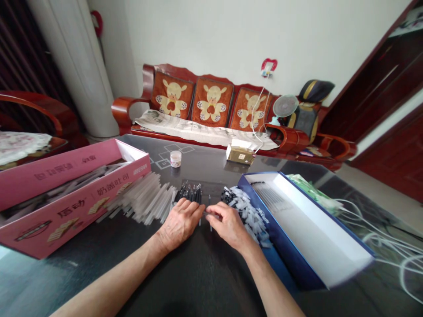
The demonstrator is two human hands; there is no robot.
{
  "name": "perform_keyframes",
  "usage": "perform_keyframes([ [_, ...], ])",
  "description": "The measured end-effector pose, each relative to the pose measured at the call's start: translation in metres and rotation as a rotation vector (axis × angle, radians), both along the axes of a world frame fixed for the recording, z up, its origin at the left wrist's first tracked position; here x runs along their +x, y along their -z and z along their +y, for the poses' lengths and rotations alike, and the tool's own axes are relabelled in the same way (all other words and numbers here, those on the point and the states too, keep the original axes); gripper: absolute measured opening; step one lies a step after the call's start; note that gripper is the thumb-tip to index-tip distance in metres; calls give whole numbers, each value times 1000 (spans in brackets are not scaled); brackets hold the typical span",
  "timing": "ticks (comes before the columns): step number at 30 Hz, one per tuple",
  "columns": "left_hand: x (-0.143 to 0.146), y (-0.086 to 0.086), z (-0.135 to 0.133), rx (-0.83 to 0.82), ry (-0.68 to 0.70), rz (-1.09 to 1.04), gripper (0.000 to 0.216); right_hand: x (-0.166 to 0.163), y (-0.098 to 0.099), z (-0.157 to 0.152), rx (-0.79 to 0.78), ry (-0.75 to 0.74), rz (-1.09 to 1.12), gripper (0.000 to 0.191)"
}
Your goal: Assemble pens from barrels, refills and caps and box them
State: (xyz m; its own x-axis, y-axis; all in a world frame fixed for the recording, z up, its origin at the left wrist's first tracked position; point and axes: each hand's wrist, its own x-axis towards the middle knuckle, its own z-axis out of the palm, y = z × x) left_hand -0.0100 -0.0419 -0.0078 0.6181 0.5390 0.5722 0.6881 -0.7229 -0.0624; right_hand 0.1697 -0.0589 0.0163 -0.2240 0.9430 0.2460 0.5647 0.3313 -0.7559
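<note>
My left hand (185,219) rests with bent fingers pressed together at the near end of a row of thin black sticks (190,192), which look like pen refills. Whatever lies beneath those fingers is hidden. My right hand (228,223) pinches a small thin translucent piece (213,215) between thumb and forefinger, close to my left fingertips. One slim stick (210,200) lies on the dark table between both hands. Left of my left hand spreads a pile of clear plastic tubes (148,200). Beside my right hand is a heap of small white and black caps (249,213).
A pink box (76,200) holding translucent packets stands left. At right is an open blue box (317,233) with a row of thin sticks inside. A small round jar (176,159), a tissue box (239,154), a green packet (313,193) and white cables (390,246) lie around the table.
</note>
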Motion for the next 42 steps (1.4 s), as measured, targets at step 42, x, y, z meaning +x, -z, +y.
perform_keyframes([
  [42, -14, 9, 14, 12, -247, -472, 34, 273, 13, 91, -220, 708, -892, 36],
])
